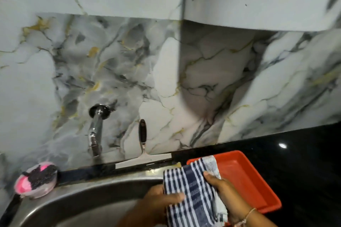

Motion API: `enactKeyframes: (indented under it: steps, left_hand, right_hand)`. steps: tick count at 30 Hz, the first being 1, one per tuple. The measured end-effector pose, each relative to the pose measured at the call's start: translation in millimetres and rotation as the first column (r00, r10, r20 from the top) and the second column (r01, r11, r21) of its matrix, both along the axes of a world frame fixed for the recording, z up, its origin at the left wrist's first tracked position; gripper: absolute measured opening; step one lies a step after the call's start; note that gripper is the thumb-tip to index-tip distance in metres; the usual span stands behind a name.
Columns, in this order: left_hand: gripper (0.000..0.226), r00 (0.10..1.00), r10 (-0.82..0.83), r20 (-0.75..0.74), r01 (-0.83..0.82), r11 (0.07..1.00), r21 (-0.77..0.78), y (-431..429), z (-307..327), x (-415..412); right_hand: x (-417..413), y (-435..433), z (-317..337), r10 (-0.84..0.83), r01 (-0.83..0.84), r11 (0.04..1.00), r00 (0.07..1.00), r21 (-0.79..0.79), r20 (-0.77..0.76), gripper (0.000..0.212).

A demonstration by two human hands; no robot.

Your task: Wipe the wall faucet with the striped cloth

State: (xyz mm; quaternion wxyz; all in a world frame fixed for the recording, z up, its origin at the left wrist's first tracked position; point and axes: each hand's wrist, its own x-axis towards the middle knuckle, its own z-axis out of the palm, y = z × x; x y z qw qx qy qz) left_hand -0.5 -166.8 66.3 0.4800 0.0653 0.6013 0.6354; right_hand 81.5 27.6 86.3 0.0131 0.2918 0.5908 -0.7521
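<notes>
Both hands grip the cloth (193,195): the left hand (162,201) pinches its left edge, thumb lying across the stripes, and the right hand (223,195) clasps its right side, thumb pressed on top. Neither hand is slack; the fabric is bunched and folded between them, held low over the sink (88,197) rim, with its upper end overlapping the near corner of the red tray (245,175).

Up on the marble wall (166,72), the faucet (96,131) sits well apart from the cloth, to the left and above. Its chrome flange is flush against the wall and the spout drops down toward the sink. Nothing touches it. Whether the metal is wet, spotted or already clean cannot be told; the picture is soft there.

Judging by this, the wiping itself has not begun, or at least is not under way now: the cloth is in hand but away from the faucet. What appears done is the pickup and gathering of the cloth. Left to do is carrying it across to the faucet and rubbing the flange, the pipe and the spout.

A squeegee (143,145) leans against the wall just right of the faucet, close enough to be knocked during the reach. A pink scrubber (36,178) rests on the sink's left corner, clear of the path.
</notes>
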Motion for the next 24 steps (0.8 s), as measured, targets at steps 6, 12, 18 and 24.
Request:
enactKeyframes:
  steps: [6,12,18,24]
  left_hand:
    - [0.045,0.982,0.12,-0.149,-0.145,0.975,-0.169,124.7,-76.6,25.0]
    - [0.038,0.953,0.115,-0.281,-0.202,0.93,-0.306,224.2,-118.6,12.9]
    - [0.038,0.878,-0.029,-0.478,-0.272,0.791,-0.547,245.5,-136.8,2.0]
    - [0.035,0.768,-0.225,-0.6,-0.223,0.784,-0.579,213.5,-108.4,4.2]
  right_hand:
    - [26.0,121.9,-64.5,0.055,-0.103,0.974,0.971,0.202,0.233,0.012]
    - [-2.1,206.6,-140.0,-0.099,-0.033,0.883,0.962,0.469,0.253,0.013]
    - [-20.9,203.2,-169.9,-0.184,-0.19,0.549,0.922,0.814,0.34,0.039]
    - [-6.5,185.1,-155.0,-0.317,-0.033,0.458,0.928,0.888,0.198,0.071]
